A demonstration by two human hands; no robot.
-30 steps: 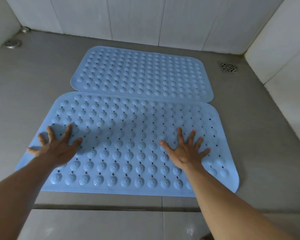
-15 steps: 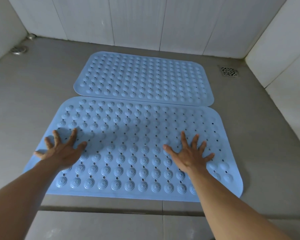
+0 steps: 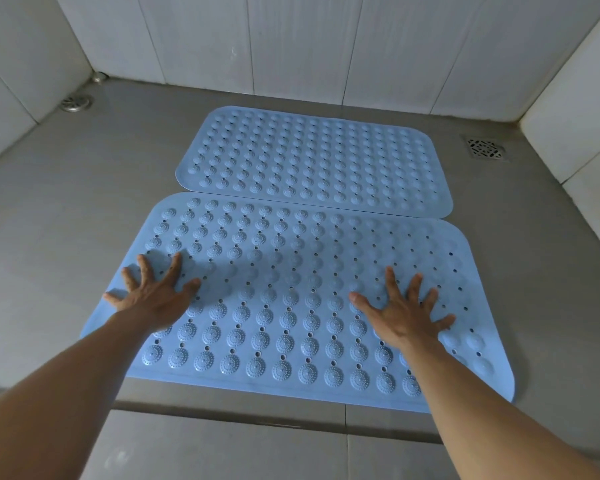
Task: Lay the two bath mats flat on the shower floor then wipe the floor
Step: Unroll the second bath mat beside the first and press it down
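The grey tiled shower floor (image 3: 66, 209) fills most of the view, closed in by white tiled walls (image 3: 291, 39) at the back and on both sides. Two light-blue bath mats lie flat on it, one behind the other, long sides running left to right. The near mat (image 3: 291, 289) takes up the middle of the floor - its top is covered in round studs with small holes between them. The far mat (image 3: 312, 157) sits just beyond it, towards the back wall. Their long edges meet, though it is hard to tell whether they merely touch or overlap a little at the right. Both bare forearms reach in from the bottom corners. The left hand (image 3: 156, 296) rests palm down on the left part of the near mat, fingers straight and spread, its little finger close to the mat's left edge, gripping nothing. The right hand (image 3: 404, 313) lies the same way on the right half - flat, splayed, holding nothing. A square grated drain (image 3: 484, 148) sits in the floor by the right wall, and a round metal drain (image 3: 77, 102) by the left wall.
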